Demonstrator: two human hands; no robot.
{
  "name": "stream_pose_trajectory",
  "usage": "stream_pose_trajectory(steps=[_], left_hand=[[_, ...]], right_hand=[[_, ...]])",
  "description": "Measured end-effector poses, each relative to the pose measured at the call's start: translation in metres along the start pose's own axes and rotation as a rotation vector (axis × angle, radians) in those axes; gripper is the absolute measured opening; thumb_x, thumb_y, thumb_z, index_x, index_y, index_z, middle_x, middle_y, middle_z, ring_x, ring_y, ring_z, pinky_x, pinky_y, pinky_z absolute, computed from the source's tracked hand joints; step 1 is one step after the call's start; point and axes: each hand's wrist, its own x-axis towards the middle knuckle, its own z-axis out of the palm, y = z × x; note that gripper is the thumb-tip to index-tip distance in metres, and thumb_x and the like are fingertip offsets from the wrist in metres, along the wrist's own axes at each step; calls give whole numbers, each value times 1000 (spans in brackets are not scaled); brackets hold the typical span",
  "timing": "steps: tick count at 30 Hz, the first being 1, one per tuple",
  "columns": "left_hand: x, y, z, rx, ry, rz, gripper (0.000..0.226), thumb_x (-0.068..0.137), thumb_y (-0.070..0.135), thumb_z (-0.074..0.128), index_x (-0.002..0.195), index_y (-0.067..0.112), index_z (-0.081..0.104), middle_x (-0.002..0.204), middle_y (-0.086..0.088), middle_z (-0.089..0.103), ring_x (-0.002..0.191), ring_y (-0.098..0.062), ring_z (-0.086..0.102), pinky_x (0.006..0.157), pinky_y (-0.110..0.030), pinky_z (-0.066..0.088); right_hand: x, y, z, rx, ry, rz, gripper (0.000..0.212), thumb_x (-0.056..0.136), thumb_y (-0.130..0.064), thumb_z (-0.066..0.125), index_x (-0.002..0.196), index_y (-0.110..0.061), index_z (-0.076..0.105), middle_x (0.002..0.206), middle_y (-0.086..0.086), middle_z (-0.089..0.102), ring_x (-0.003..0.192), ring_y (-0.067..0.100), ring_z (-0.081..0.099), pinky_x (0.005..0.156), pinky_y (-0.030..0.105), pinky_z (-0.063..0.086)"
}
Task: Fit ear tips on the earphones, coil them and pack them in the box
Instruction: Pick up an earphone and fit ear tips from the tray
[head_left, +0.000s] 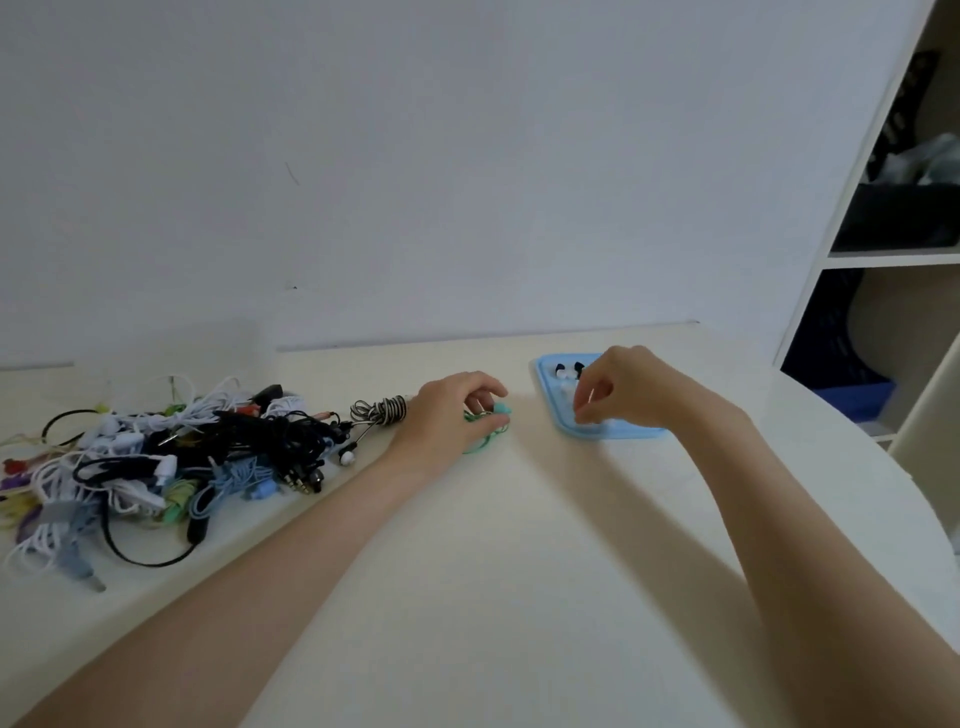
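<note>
My left hand (447, 410) lies on the cream table (519, 545), its fingers curled round a mint-green pair of earphones (491, 428) whose cable loops out under the palm. My right hand (618, 387) hovers over the light blue tray (561, 423) of black and white ear tips (563, 370), thumb and forefinger pinched together at its near part. Whether a tip sits between those fingertips is too small to see. A coiled black-and-white striped pair of earphones (382, 410) lies just left of my left hand.
A large tangled pile of earphones (156, 462) in white, black, blue and green covers the table's left side. A white shelf unit (883, 249) with dark bins stands at the right, beyond the table's rounded edge. A pale wall rises behind.
</note>
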Motion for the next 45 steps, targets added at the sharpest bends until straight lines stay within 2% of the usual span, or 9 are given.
stream_pose_trajectory(steps=[3,5,11,14,18,24,30,38,45], left_hand=[[3,0,0,-44,-1,-15,14,75,15,75,83,20,64,75,11,61,66,6,52,66,-6,37],[7,-2,0,-92,-12,-41,14,75,15,75,78,23,63,75,10,63,65,7,53,68,-12,40],[5,-3,-7,-363,-26,-161,15,77,12,73,82,24,65,82,10,66,72,-1,61,68,-9,48],[3,-2,-7,-399,-24,-166,18,77,11,73,81,26,67,80,10,68,75,-4,66,72,-15,50],[0,-2,-8,-436,-22,-178,16,77,10,73,82,24,70,79,5,71,77,-6,69,73,-17,53],[2,-3,-8,-401,2,-178,14,75,11,74,82,22,70,81,5,71,78,-7,68,80,-19,53],[2,-3,-8,-399,8,-191,12,74,11,76,82,19,70,81,1,71,79,-12,68,81,-23,54],[2,-2,-9,-419,-10,-202,14,73,12,77,74,24,69,74,7,70,73,-7,66,78,-20,53],[1,1,-11,-507,-36,-203,13,76,7,73,82,18,71,78,4,71,74,-5,68,74,-16,53]], right_hand=[[2,1,6,-17,-6,4,7,78,-12,68,82,-17,71,69,-13,52,70,8,51,55,12,36],[5,2,10,-38,-2,-7,8,79,-13,66,84,-17,71,69,-13,50,66,2,48,55,11,34],[9,-1,11,43,149,-63,5,79,-7,66,79,-11,69,64,-12,52,61,3,48,54,5,37],[9,-16,18,291,196,-139,14,78,-12,71,69,-21,65,68,-11,60,60,-1,52,62,6,38],[10,-26,37,689,78,-107,8,79,-10,70,74,-16,70,74,4,68,62,4,58,70,26,46],[11,-24,49,1042,131,-12,5,78,-1,69,82,-4,68,72,7,67,62,13,62,67,19,52],[9,-28,52,1112,119,-20,10,81,4,63,86,-1,69,68,-2,70,65,5,66,67,11,50],[9,-30,53,1025,147,-57,13,83,2,62,93,0,70,80,9,69,67,3,64,65,12,50],[11,-27,52,1120,138,-21,9,82,2,63,84,-3,70,70,3,70,67,8,65,73,18,54]])
